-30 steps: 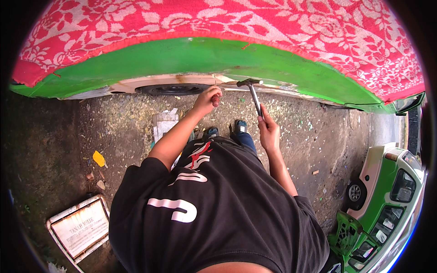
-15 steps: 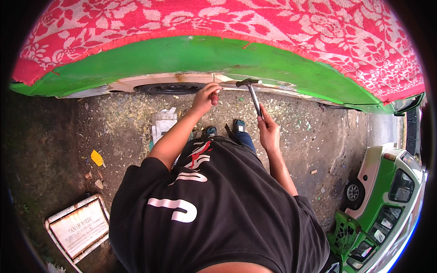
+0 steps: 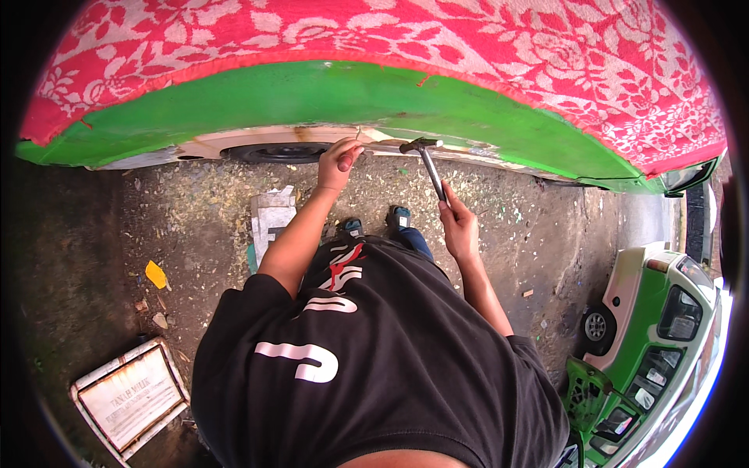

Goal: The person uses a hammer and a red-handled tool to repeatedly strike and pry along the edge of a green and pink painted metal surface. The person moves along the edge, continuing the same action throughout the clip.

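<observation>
My left hand point(image 3: 335, 165) is closed around a tool with a rounded reddish-brown handle point(image 3: 346, 161), perhaps a screwdriver or chisel. Its far end is too small to make out against the lower side of the green vehicle point(image 3: 328, 97). In my right hand point(image 3: 459, 226) is a hammer point(image 3: 431, 173), gripped by its dark handle end. The hammer's metal head is raised toward the vehicle's lower edge, to the right of my left hand and apart from it. Bare beige and rusty patches point(image 3: 300, 134) show along that edge, above a dark wheel point(image 3: 277, 153).
A red and white floral cloth point(image 3: 374, 31) covers the vehicle's top. Pale chips litter the ground around a flattened piece of cardboard point(image 3: 273, 212). A framed sign point(image 3: 133, 399) and a yellow scrap point(image 3: 156, 274) lie left. A green and white van point(image 3: 651, 343) stands at right.
The view has shifted slightly, moving the vehicle and ground leftward. The gap between the hammer head and my left hand is a little wider. Both hands keep their grips.
</observation>
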Demonstrator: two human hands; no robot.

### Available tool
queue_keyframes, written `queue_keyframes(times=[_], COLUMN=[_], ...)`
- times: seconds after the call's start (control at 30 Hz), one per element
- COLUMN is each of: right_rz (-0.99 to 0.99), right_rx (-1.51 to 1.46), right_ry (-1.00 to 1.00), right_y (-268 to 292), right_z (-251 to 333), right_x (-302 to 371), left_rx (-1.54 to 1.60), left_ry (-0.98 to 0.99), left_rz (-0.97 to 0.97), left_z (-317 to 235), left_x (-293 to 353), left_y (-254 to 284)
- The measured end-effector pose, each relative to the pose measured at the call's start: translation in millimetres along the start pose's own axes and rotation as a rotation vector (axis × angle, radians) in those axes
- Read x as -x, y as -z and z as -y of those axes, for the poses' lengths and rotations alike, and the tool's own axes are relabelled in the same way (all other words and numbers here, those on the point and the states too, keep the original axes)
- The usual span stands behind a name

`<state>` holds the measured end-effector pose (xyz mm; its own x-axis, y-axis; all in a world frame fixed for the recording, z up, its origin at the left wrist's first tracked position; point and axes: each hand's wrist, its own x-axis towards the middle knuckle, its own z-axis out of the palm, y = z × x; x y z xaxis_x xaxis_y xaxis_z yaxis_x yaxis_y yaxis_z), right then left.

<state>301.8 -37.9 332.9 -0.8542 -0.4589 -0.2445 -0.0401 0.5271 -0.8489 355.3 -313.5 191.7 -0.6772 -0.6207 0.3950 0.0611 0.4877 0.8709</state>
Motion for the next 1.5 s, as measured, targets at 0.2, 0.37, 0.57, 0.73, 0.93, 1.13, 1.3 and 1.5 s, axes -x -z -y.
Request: queue_keyframes(times=[0.2,0.37,0.57,0.73,0.93,1.13,1.3,1.5], right_rz=[0.022,0.065,0.15,0.299,0.491,0.658,0.708,0.721], right_rx=[0.047,0.147,0.187,0.256,0.38,0.37,0.395,0.373], right_ry=[-0.014,-0.043,0.152,0.259,0.497,0.417,0.47,0.43], right_y=[3.3,15.0,24.1,34.3,37.5,24.9,8.1,-8.7], right_z=[7.9,19.6,23.4,27.4,40.1,53.3,77.0,88.3], right_x=[-5.0,-15.8,-48.2,-95.5,-153.9,-194.2,-198.2,-197.5], left_rx=[0.353,0.512,0.607,0.798,0.786,0.799,0.894,0.946], left_ry=[0.282,0.277,0.293,0.374,0.421,0.446,0.522,0.499], left_rz=[-0.21,-0.281,-0.417,-0.574,-0.738,-0.854,-0.875,-0.805], left_z=[31.2,43.2,63.8,68.1,59.8,69.3,65.6,69.8], left_x=[-1.3,-8.9,4.8,1.0,-2.8,3.9,17.4,16.9], left_y=[-5.0,-1.0,-18.9,-30.4,-33.5,-39.3,-41.5,-37.5])
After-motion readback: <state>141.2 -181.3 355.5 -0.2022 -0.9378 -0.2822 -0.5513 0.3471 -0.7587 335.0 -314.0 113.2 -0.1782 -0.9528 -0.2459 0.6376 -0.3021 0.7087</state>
